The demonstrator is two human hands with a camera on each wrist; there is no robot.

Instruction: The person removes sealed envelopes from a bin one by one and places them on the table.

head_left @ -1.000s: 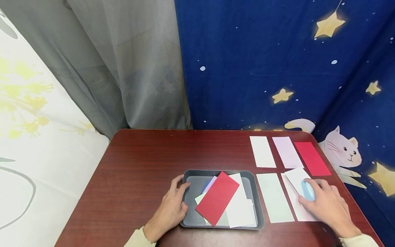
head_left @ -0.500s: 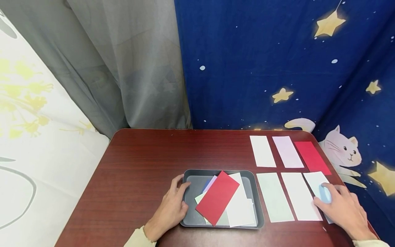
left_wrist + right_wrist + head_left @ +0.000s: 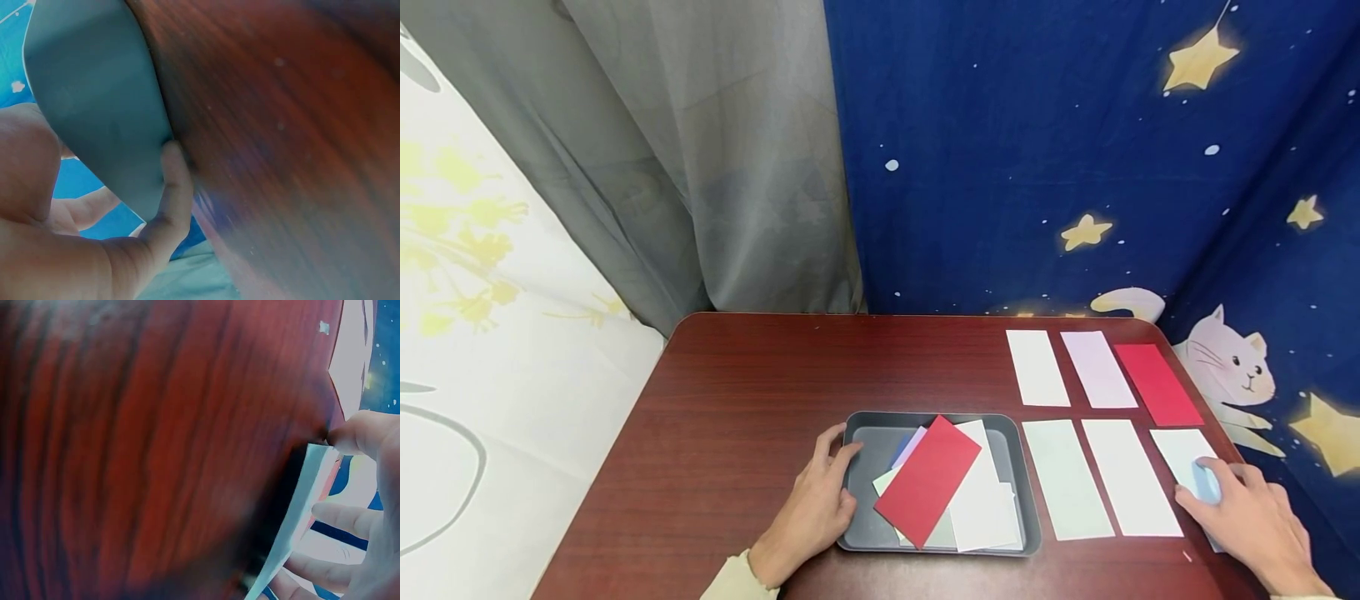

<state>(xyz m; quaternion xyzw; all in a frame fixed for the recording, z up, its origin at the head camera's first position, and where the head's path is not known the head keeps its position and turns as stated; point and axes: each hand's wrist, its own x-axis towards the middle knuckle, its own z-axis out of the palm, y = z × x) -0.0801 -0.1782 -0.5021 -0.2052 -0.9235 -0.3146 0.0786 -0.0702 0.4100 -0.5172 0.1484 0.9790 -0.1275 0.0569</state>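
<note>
A dark grey tray (image 3: 1018, 467) at the table's front holds a loose pile of cards, with a red card (image 3: 928, 479) on top and a white card (image 3: 992, 500) beside it. My left hand (image 3: 823, 496) rests against the tray's left rim, its thumb (image 3: 175, 187) touching the tray wall (image 3: 94, 94). My right hand (image 3: 1243, 512) lies on a pale card (image 3: 1180, 450) at the table's right edge. One of its fingertips wears a light blue cover (image 3: 1206, 483). The card's edge (image 3: 300, 506) shows between the thumb and fingers.
To the right of the tray, cards lie in two rows: white (image 3: 1037, 367), lilac (image 3: 1099, 368) and red (image 3: 1157, 383) behind, pale green (image 3: 1066, 479) and white (image 3: 1129, 477) in front. The table (image 3: 760, 375) ends close by on the right, against blue star cloth.
My right hand slid the pale card to the right, off the front white card, into the spot below the red card. The left hand and the tray stayed still.
</note>
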